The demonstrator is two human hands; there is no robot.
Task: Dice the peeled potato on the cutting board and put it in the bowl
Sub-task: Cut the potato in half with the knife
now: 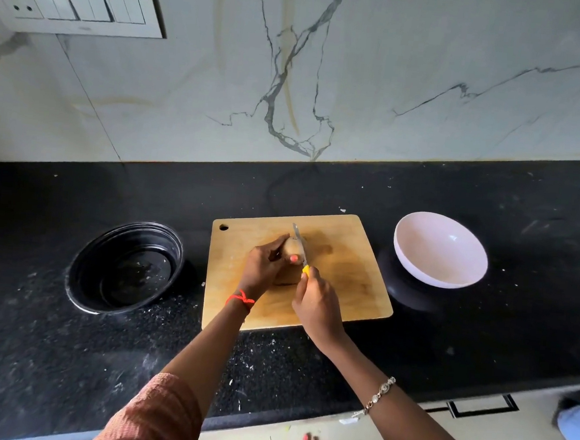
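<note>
Where the black counter [479, 336] meets a marble-veined wall [395, 72], the items stand as follows.

Item 1: wooden cutting board [347, 258], rectangular, with a hanging hole at its far left corner. It lies flat on the counter between two vessels.

Item 2: potato [292, 249], tan, lying on the board left of its centre. No cut pieces show on the board.

Item 3: knife [299, 241], with a narrow steel blade and a yellow handle. The blade lies across the right part of the potato, tip pointing toward the wall. How deep the edge sits in the potato cannot be told.

Item 4: left grip [261, 269], the person's left hand, curled over the left end of the potato and holding it on the board. The thumb, with a pink nail, presses the near side just beside the blade. A red thread [240, 298] is tied at the wrist.

Item 5: right grip [317, 304], the right hand, clenched round the yellow handle, with only the handle's top showing above the fingers. A beaded bracelet [377, 396] sits on the forearm.

Item 6: white bowl [440, 261], round, on the counter right of the board and apart from it. Nothing shows inside.

Item 7: black bowl [100, 268], round and ridged, on the counter left of the board, with pale flecks on its floor.

Item 8: switch panel [74, 2], on the wall at upper left, with one socket and three pairs of rockers.

Item 9: pale crumbs, scattered over the counter's near side.
</note>
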